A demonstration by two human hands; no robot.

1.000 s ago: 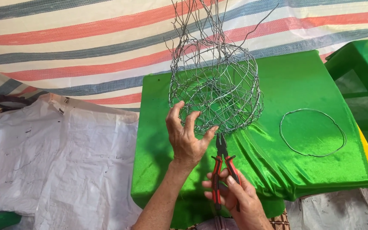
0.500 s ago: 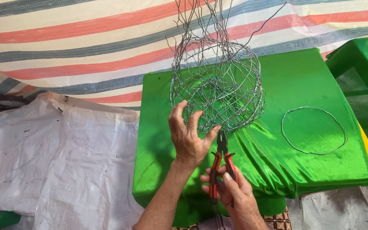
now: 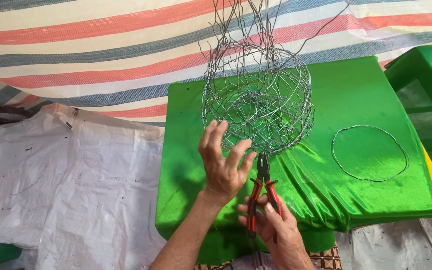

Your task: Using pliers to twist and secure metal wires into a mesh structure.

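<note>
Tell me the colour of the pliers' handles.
Red with black, seen in the head view: pliers held in the right hand.

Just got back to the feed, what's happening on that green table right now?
A person is working on a round wire mesh basket standing on the green cloth-covered table. The left hand is spread against the basket's lower near edge. The right hand grips red-handled pliers, with the nose pointed at the bottom wires of the basket. A separate wire ring lies flat on the cloth to the right.
</note>
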